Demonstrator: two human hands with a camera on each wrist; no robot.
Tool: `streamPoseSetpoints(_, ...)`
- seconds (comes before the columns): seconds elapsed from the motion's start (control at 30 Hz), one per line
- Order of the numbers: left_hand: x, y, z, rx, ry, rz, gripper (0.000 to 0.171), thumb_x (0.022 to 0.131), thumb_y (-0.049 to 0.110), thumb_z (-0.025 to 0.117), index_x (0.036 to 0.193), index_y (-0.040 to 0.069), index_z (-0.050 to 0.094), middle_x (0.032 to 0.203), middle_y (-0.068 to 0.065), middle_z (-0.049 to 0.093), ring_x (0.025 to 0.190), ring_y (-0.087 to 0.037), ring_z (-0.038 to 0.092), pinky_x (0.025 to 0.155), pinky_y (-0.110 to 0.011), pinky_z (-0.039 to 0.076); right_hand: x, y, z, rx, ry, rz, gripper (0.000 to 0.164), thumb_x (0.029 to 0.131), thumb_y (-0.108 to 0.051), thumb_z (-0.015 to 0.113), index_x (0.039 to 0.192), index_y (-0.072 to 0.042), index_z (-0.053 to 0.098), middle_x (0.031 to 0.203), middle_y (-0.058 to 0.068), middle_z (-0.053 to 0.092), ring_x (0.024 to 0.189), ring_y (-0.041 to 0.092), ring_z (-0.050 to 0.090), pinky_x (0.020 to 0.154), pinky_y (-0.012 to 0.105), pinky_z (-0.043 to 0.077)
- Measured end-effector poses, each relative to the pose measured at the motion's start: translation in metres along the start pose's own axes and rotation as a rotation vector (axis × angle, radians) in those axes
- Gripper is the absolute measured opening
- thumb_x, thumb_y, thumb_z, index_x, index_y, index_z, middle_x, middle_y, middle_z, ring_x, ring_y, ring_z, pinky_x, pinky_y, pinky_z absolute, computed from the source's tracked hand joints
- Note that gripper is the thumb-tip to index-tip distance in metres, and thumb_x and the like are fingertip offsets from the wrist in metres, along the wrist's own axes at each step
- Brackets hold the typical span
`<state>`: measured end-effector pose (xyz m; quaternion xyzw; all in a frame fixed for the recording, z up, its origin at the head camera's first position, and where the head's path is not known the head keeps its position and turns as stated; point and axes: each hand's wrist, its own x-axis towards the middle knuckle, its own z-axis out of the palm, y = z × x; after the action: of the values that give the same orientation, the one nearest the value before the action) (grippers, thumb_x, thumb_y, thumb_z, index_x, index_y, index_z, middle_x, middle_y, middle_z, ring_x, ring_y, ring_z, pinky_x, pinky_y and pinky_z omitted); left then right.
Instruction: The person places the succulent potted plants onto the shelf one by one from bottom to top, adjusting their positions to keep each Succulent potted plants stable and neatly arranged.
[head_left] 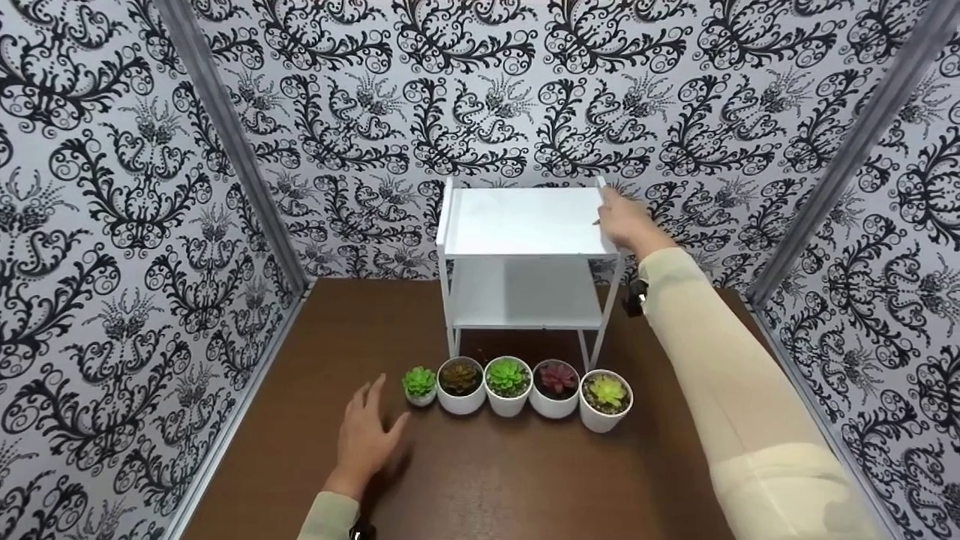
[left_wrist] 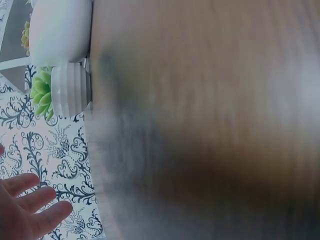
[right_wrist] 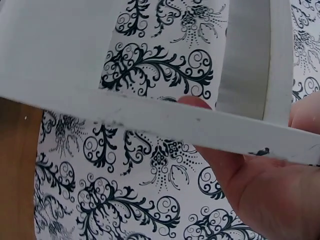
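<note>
A white two-tier shelf (head_left: 525, 221) stands at the back of the brown table. My right hand (head_left: 624, 219) grips the top right side of it; in the right wrist view, the thumb and fingers wrap round a white bar (right_wrist: 150, 120). Before the shelf, several potted succulents form a row, from a small green one (head_left: 419, 385) at the left to a yellow-green one (head_left: 604, 397) at the right. Just left of the small green succulent, my left hand (head_left: 366, 433) is spread low over the table, holding nothing. Whether it touches the tabletop I cannot tell.
Between the end pots sit a brown succulent (head_left: 460, 386), a bright green one (head_left: 508, 384) and a dark red one (head_left: 556, 388), close together. Patterned walls (head_left: 480, 97) with grey corner strips enclose the table (head_left: 495, 480) at the back and both sides.
</note>
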<state>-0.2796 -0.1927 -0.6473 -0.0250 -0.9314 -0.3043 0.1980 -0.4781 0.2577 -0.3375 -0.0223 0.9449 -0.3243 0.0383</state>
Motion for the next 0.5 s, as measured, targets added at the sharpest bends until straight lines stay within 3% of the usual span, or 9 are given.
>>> streamPoseSetpoints(0.07,-0.003,-0.001,0.002,0.001,-0.006,-0.015,0.081,0.093,0.039,0.082,0.161,0.014,0.045,0.153,-0.030,0.051,0.138,-0.051,0.052,0.105,-0.070,0.049,0.003,-0.001,0.006,-0.028,-0.020,0.002,0.064,0.115,-0.025,0.027,0.172,-0.017,0.001,0.169,0.027,0.034,0.094,0.026,0.066,0.086,0.041,0.058)
streamPoseSetpoints(0.17,-0.004,0.000,0.007,-0.003,-0.019,-0.041,0.081,0.093,0.039,0.081,0.161,0.014,0.045,0.152,-0.029,0.051,0.138,-0.050,0.053,0.106,-0.068,0.049,0.005,-0.002,0.010,-0.080,-0.036,0.003,0.066,0.115,-0.027,0.028,0.172,-0.017,-0.003,0.169,0.028,0.035,0.056,0.012,0.044,0.055,0.029,0.048)
streamPoseSetpoints(0.27,0.002,0.005,0.011,-0.014,-0.023,-0.062,0.080,0.094,0.039,0.080,0.162,0.013,0.044,0.152,-0.029,0.052,0.137,-0.049,0.054,0.107,-0.066,0.049,0.004,-0.003,0.009,-0.083,-0.041,0.011,0.067,0.115,-0.028,0.028,0.171,-0.017,-0.007,0.170,0.028,0.033,0.050,0.009,0.037,0.050,0.026,0.045)
streamPoseSetpoints(0.5,0.019,0.018,0.020,-0.086,-0.033,-0.112,0.081,0.095,0.033,0.079,0.162,0.009,0.041,0.152,-0.029,0.053,0.139,-0.048,0.054,0.112,-0.065,0.047,0.003,-0.002,0.002,-0.057,-0.049,0.003,0.070,0.115,-0.033,0.030,0.170,-0.022,-0.013,0.168,0.030,0.034,0.051,0.008,0.038,0.050,0.026,0.045)
